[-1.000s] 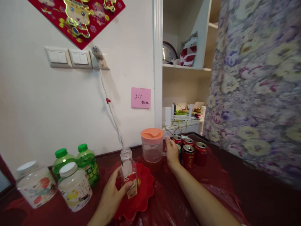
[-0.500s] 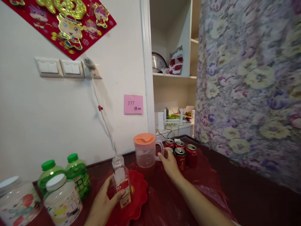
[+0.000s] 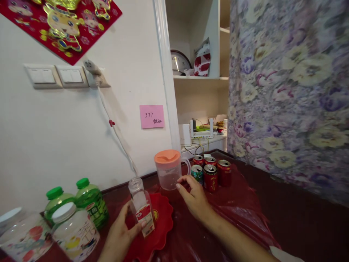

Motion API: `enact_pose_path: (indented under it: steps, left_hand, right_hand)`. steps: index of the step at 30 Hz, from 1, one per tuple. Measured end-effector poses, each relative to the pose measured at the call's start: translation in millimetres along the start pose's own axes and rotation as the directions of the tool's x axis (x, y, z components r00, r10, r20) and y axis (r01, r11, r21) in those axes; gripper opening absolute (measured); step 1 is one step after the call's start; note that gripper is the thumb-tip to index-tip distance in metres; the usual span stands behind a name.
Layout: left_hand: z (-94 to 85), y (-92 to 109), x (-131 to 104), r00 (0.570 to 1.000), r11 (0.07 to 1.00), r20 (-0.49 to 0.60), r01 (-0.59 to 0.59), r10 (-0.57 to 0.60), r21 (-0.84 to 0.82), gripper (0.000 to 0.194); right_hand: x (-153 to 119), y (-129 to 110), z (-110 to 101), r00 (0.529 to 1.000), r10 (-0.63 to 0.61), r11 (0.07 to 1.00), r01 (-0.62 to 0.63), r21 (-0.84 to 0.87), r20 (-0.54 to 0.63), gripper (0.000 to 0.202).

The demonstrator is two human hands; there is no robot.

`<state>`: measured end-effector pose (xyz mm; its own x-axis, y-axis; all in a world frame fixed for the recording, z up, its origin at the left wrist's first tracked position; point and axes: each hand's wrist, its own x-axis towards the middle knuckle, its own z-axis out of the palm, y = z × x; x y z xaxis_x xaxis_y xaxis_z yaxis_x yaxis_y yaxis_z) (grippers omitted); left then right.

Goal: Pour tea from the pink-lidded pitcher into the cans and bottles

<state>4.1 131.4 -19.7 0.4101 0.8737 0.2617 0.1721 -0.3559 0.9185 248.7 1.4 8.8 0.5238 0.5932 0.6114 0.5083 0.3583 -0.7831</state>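
In the head view my left hand (image 3: 121, 227) is closed round a clear glass bottle (image 3: 140, 200) with a red and cream label. The bottle has no cap and leans slightly, above a red scalloped plate (image 3: 163, 233). My right hand (image 3: 195, 198) is held just in front of a clear plastic pitcher (image 3: 169, 178) with an orange lid. Its thumb and forefinger are a little apart, and nothing shows between them. The pitcher's handle (image 3: 188, 164) is behind that hand. Several drink cans (image 3: 210, 180) stand right of the pitcher.
Two green-capped bottles (image 3: 91, 203) and two white-lidded jars (image 3: 76, 233) stand at the left. Crumpled red plastic film (image 3: 234, 214) covers part of the dark table. A white cord (image 3: 117, 134) hangs down the wall behind. A floral curtain (image 3: 289, 91) borders the right side.
My right hand has come off the pitcher's handle and moved slightly toward me. My left hand still holds the bottle over the plate. The camera view has shifted a little.
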Motion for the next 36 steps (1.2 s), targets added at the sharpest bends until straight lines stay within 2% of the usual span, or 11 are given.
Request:
enact_pose_path:
  steps: [5,13,16,19,22,25,29,31,34,36]
  left_hand:
    - [1.5,15.7,-2.2,0.999,0.998,-0.021,0.034,-0.035,-0.058,0.086]
    - [1.6,48.6,-15.2,0.997,0.973,0.038,0.076,-0.07,-0.216,0.09]
    - [7.0,57.8,-24.2,0.997,0.974,0.068,0.062,-0.048,-0.217,0.091]
    - [13.9,66.7,-33.6,0.988,0.977,0.148,0.071,-0.042,-0.2,0.089]
    - [21.1,77.9,-42.8,0.985,0.975,0.172,0.068,-0.031,-0.213,0.086]
    - [25.9,86.8,-48.9,0.985,0.977,0.171,0.056,-0.021,-0.204,0.084]
    - [24.1,89.2,-49.9,0.983,0.984,0.183,0.058,-0.027,-0.166,0.088]
    - [19.4,88.6,-47.7,0.982,0.988,0.186,0.065,-0.038,-0.141,0.091]
    - [8.8,88.1,-40.7,0.986,0.991,0.162,0.047,-0.027,-0.122,0.09]
    - [0.8,87.5,-34.1,0.989,0.996,0.149,0.016,-0.003,-0.091,0.088]
  right_hand:
    - [-4.0,-12.2,0.0,0.995,0.01,1.0,-0.011,0.016,0.097,0.013]
    - [-9.9,-36.2,1.1,0.973,0.041,0.996,-0.057,0.065,0.227,0.011]
    - [-12.0,-44.4,-1.0,0.952,0.047,0.992,-0.08,0.097,0.301,0.026]
    - [-13.4,-49.9,-3.4,0.91,0.045,0.988,-0.101,0.116,0.412,0.057]
    - [-14.0,-55.4,-5.0,0.867,0.047,0.987,-0.116,0.109,0.496,0.083]
    - [-14.4,-61.5,-6.3,0.84,0.066,0.982,-0.151,0.115,0.539,0.089]
    - [-14.5,-64.7,-6.9,0.83,0.092,0.966,-0.208,0.153,0.55,0.092]
    - [-13.2,-64.7,-7.6,0.853,0.128,0.955,-0.244,0.17,0.507,0.086]
    - [-8.7,-66.4,-12.7,0.885,0.186,0.957,-0.262,0.127,0.427,0.046]
    - [-5.0,-69.8,-19.4,0.879,0.187,0.966,-0.247,0.083,0.439,0.033]
